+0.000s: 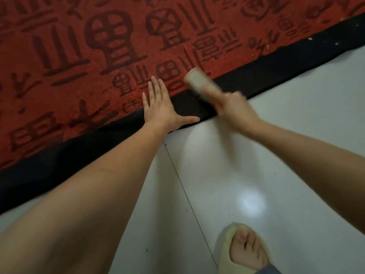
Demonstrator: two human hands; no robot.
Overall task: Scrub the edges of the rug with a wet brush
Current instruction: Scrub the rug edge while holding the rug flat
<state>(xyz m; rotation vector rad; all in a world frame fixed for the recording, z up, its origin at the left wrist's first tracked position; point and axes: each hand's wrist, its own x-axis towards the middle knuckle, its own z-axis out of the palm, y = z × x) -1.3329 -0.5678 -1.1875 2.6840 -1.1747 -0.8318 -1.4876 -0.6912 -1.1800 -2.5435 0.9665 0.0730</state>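
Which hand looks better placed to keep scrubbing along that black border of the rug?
The right hand. It already grips the brush, whose head sits at the rug's black border. The left hand lies flat with straight fingers, pressing the rug down.

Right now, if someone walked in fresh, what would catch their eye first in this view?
The red patterned rug with its black border fills the upper left. At its edge, the left hand presses flat on the border while the right hand grips a pale brush, blurred, over the border. A foot in a yellowish slipper stands on the glossy tile floor, lower right.
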